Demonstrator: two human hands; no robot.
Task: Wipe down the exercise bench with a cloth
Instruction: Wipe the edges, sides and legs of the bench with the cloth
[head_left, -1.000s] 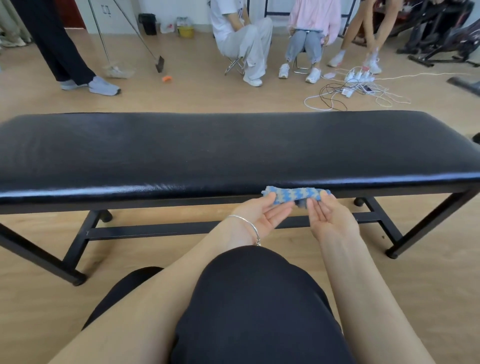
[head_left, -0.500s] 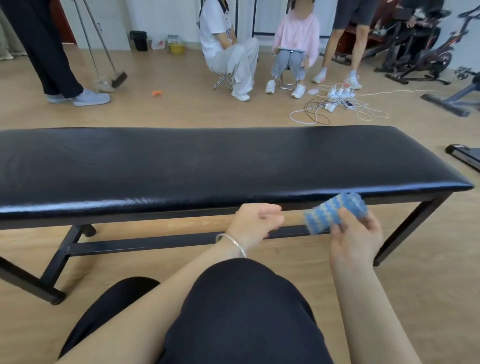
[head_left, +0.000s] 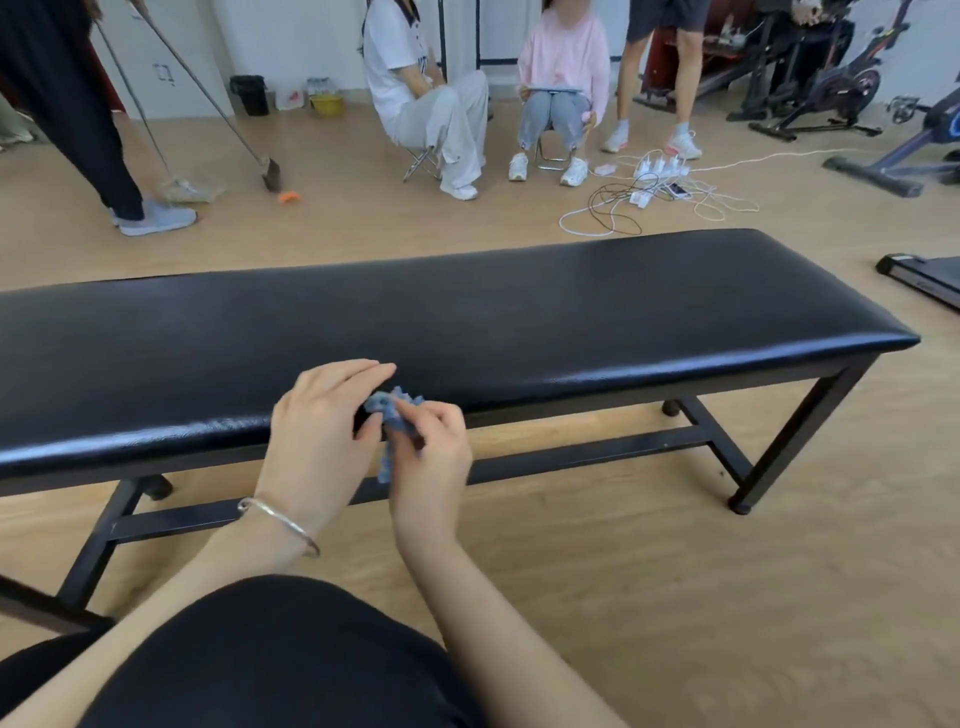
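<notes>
A long black padded exercise bench (head_left: 519, 322) on a black metal frame stretches across the view in front of my knees. A small blue and white cloth (head_left: 390, 415), bunched up, hangs just in front of the bench's near edge. My right hand (head_left: 434, 447) pinches the cloth between thumb and curled fingers. My left hand (head_left: 319, 426), with a silver bracelet at the wrist, meets it from the left, its fingers extended over the cloth's top; most of the cloth is hidden between the two hands.
Beyond the bench, two people sit on small stools (head_left: 421, 161) and others stand; one sweeps with a broom (head_left: 270, 174). Cables and power strips (head_left: 654, 182) lie on the wooden floor. Exercise bikes (head_left: 831, 93) and a treadmill edge (head_left: 919, 273) stand at right.
The right hand carried the cloth from the right back toward the middle, and the left hand rose to meet it. The cloth went from folded flat to bunched. The view tilted up.
</notes>
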